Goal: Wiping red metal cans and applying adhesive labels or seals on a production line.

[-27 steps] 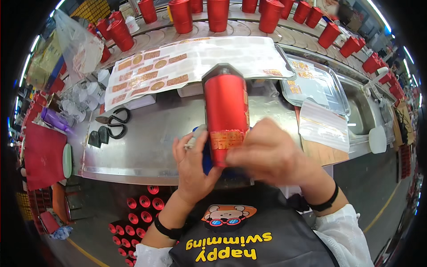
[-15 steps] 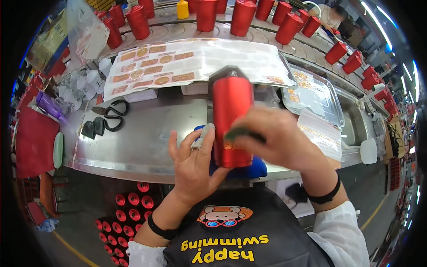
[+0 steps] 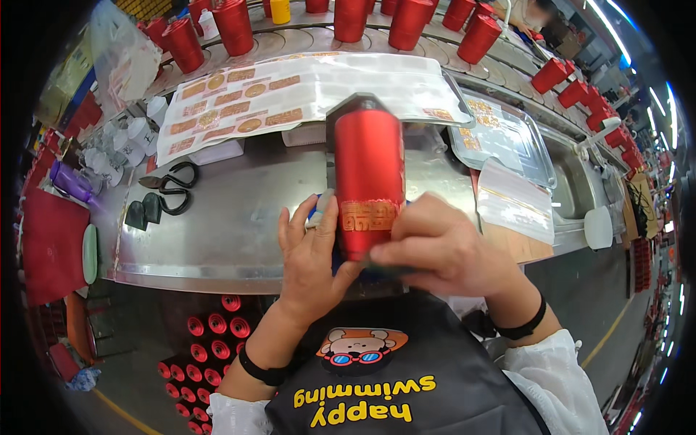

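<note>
A shiny red canister (image 3: 369, 161) lies with its near end toward me, its far end on a dark angular rest (image 3: 341, 116). A band of gold patterned decal (image 3: 367, 216) wraps its near part. My left hand (image 3: 310, 250) steadies it, with the thumb at the near end, a finger along the left side and a pale cover on one fingertip. At the near right edge, my right hand (image 3: 446, 250) is closed on a dark green scraper, mostly hidden and blurred below the fingers. Blue cloth (image 3: 316, 217) shows beneath the canister.
Decal sheets (image 3: 254, 101) lie behind. Scissors (image 3: 176, 187) and dark green pads (image 3: 144, 211) are on the left. A clear tray (image 3: 511, 141), a white sheet (image 3: 515, 201) and a sink (image 3: 580, 185) are on the right. Red canisters (image 3: 351, 20) stand on the conveyor beyond.
My right hand has drawn the scraper down toward the canister's near end, uncovering the gold decal band. My left hand stays at the canister. The whole view has shifted slightly.
</note>
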A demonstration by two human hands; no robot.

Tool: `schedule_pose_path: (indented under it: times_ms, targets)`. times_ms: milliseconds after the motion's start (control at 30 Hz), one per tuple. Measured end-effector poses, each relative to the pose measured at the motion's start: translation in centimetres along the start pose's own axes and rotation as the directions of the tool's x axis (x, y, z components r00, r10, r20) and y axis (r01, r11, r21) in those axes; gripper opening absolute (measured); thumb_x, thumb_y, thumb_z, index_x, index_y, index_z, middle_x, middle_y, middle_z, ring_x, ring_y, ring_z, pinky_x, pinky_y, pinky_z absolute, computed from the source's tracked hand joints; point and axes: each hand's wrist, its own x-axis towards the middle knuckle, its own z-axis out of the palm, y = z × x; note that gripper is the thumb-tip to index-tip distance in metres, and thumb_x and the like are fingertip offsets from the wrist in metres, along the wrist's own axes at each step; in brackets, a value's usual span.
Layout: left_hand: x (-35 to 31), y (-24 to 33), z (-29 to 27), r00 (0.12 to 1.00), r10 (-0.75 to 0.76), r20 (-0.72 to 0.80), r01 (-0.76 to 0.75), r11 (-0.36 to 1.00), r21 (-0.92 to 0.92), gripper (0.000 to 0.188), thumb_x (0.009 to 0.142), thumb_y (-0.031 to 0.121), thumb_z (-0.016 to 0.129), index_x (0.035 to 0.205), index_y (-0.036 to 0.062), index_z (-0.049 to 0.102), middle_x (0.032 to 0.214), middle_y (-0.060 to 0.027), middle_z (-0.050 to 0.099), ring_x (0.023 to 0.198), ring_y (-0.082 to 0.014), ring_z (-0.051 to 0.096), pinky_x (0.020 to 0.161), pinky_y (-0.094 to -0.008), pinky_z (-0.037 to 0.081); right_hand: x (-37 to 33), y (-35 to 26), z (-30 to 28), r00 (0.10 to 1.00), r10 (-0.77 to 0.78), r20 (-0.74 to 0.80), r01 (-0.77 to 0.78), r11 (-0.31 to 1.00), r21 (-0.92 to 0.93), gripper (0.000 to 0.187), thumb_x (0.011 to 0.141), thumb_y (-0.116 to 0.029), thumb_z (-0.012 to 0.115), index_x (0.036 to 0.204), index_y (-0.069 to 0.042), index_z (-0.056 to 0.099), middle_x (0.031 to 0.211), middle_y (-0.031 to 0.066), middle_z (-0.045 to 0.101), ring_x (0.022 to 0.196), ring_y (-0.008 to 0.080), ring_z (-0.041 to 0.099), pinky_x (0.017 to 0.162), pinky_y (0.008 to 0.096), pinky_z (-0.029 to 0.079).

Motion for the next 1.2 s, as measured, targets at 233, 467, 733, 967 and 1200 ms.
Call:
schedule_pose_path:
  times_ms: [233,467,733,967,1200]
  targets:
    - [1.0,1.6,0.1,1.000,-0.015,-0.006,0.016,0.986,0.165,0.084,0.080,0.045,0.070,0.138,-0.0065,0.037,0.113,-0.0226,0.058,0.130,-0.0404,0.035,0.108,-0.0591,0.016,-2.8,2.0,0.4,0.852,0.344,-0.395,-0.273,0.935,0.226,0.023,0.075,-0.001,0.073,0.098,-0.004,0.068,0.073,0.0075,0.056,0.066,0.0174,0.054,0.058,0.0280,0.041]
    - [0.0,0.5,0.7,0.996,-0.068,0.059,0.065,0.997,0.052,0.084,0.086,0.052,0.059,0.140,-0.0070,0.034,0.125,-0.0242,0.051,0.130,-0.0416,0.034,0.109,-0.0589,0.016,-4.0,1.0,2.4,0.848,0.204,-0.489,-0.239,0.971,-0.008,0.027,0.069,-0.003,0.074,0.095,-0.006,0.068,0.078,0.0047,0.054,0.070,0.0213,0.054,0.063,0.0321,0.042]
    - [-0.2,0.0,0.5,0.997,-0.034,0.076,0.034,0.999,-0.008,0.085,0.084,0.047,0.063,0.142,-0.0063,0.030,0.134,-0.0246,0.046,0.131,-0.0429,0.033,0.109,-0.0597,0.016,-4.1,0.4,2.3,0.935,-0.017,-0.354,-0.045,0.985,-0.166,0.036,0.058,-0.007,0.071,0.094,-0.011,0.067,0.084,0.0018,0.056,0.073,0.0210,0.053,0.067,0.0347,0.037]
    - [1.1,2.2,-0.5,0.999,0.050,0.016,-0.052,0.989,0.135,0.088,0.081,0.043,0.069,0.143,-0.0053,0.030,0.136,-0.0234,0.046,0.126,-0.0452,0.037,0.109,-0.0605,0.016,-5.2,1.3,2.8,0.945,0.002,-0.326,0.000,1.000,0.005,0.042,0.055,-0.006,0.076,0.096,-0.010,0.068,0.086,0.0032,0.057,0.074,0.0234,0.051,0.069,0.0364,0.039]
    - [0.0,-0.2,1.1,0.996,0.077,-0.048,-0.075,0.996,0.048,0.089,0.086,0.056,0.056,0.142,-0.0089,0.031,0.135,-0.0254,0.047,0.121,-0.0449,0.044,0.108,-0.0606,0.019,-5.8,1.7,2.7,0.957,0.005,-0.290,0.024,0.995,0.096,0.041,0.056,-0.002,0.074,0.096,-0.010,0.069,0.086,0.0047,0.057,0.076,0.0243,0.049,0.068,0.0358,0.039]
